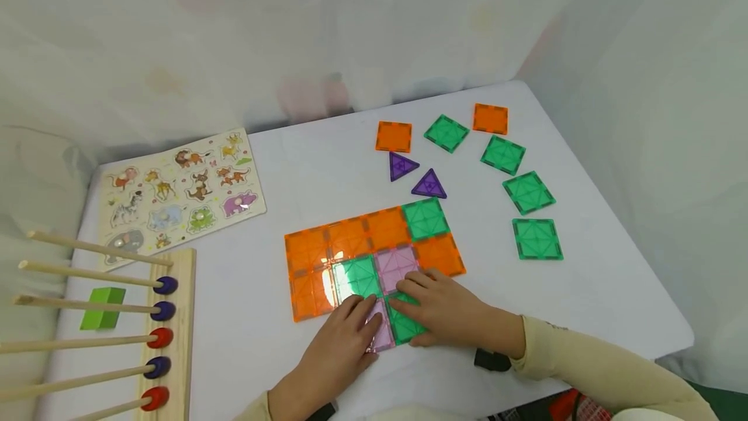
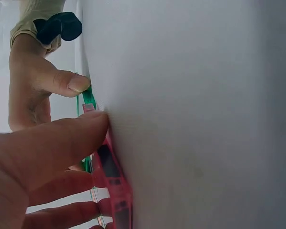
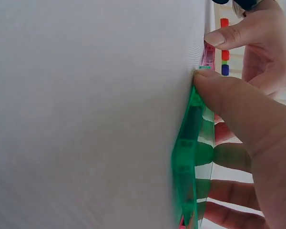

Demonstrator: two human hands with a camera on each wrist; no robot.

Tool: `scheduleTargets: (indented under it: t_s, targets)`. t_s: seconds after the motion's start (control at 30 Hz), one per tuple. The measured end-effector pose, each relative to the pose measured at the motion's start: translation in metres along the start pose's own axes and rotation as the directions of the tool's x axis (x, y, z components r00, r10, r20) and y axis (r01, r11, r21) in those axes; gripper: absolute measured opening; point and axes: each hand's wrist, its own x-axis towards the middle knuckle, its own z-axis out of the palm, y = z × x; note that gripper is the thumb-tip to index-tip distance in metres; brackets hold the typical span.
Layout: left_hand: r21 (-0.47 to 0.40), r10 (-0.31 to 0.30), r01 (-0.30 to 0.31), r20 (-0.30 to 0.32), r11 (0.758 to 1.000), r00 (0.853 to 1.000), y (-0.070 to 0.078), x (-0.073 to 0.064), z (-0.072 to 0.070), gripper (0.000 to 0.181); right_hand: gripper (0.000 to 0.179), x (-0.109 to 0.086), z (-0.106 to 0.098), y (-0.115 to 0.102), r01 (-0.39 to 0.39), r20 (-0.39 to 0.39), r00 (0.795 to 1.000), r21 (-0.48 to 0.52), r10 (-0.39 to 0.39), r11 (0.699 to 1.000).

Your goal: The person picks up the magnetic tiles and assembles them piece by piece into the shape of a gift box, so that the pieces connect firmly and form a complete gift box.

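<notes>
A flat panel of see-through square tiles lies on the white table, with orange tiles [image 1: 306, 252], a green corner tile [image 1: 425, 218] and a pink tile [image 1: 396, 266] edge to edge. My left hand [image 1: 336, 351] pinches a pink tile [image 2: 115, 188] at the panel's near side, thumb at its front edge and fingers over the top. Beside it, my right hand [image 1: 456, 309] grips a green tile [image 3: 186, 152] the same way, its fingers spread across the upper face. These two tiles sit side by side against the row behind, partly covered by the hands.
Loose green tiles [image 1: 537, 239], orange tiles [image 1: 394, 137] and two purple triangles [image 1: 430, 184] lie behind and right of the panel. At left are an animal puzzle board [image 1: 219, 148], a wooden peg stand [image 1: 182, 317] with red and blue beads, and a green block [image 1: 104, 307].
</notes>
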Motion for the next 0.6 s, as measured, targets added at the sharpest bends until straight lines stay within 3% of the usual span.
scheduleTargets:
  t_s: [0.2,0.43,0.6]
  targets:
    - [-0.016,-0.008,0.008,-0.005,1.000,1.000,0.0001,0.0030,-0.0011,0.058,0.069,-0.0016,-0.0007,0.0012,-0.030,0.003,1.000,0.044,0.030,0.999]
    - [-0.039,-0.017,0.016,-0.033,0.999,0.999,-0.0006,0.0061,0.0006,0.056,0.068,-0.0021,-0.0035,0.0008,-0.053,-0.004,0.999,0.029,0.053,0.998]
    - [-0.032,-0.034,0.035,0.026,0.999,0.999,0.0007,0.0060,-0.0029,0.056,0.066,-0.0044,-0.0046,0.0003,-0.090,0.006,0.996,0.100,0.090,0.991]
